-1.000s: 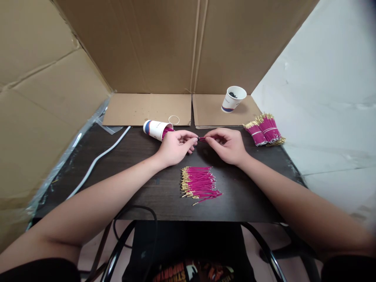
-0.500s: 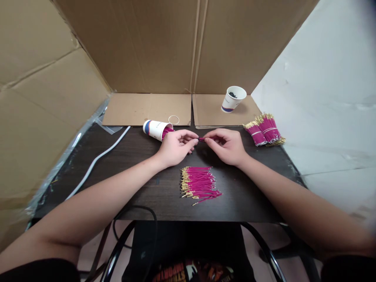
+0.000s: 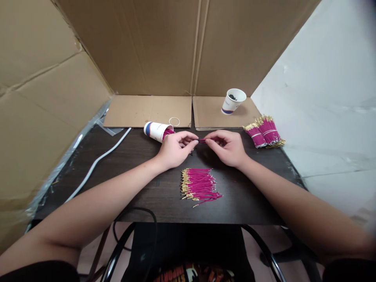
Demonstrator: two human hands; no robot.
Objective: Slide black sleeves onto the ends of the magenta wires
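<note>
My left hand [image 3: 175, 148] and my right hand [image 3: 226, 147] meet fingertip to fingertip over the dark table [image 3: 141, 180], both pinching one thin pink wire [image 3: 201, 140] between them. A loose pile of pink wires with gold tips [image 3: 198, 186] lies just in front of my hands. A paper cup on its side [image 3: 157, 131] with pink wires sticking out of its mouth lies beside my left hand.
Tied bundles of pink wires [image 3: 264, 131] lie at the table's right edge. An upright paper cup [image 3: 232, 101] holding small dark bits stands on the cardboard at the back. A rubber band [image 3: 174, 121] lies behind the tipped cup. A white cable [image 3: 96, 162] runs along the left.
None in the hands or the wire. The view has shifted slightly.
</note>
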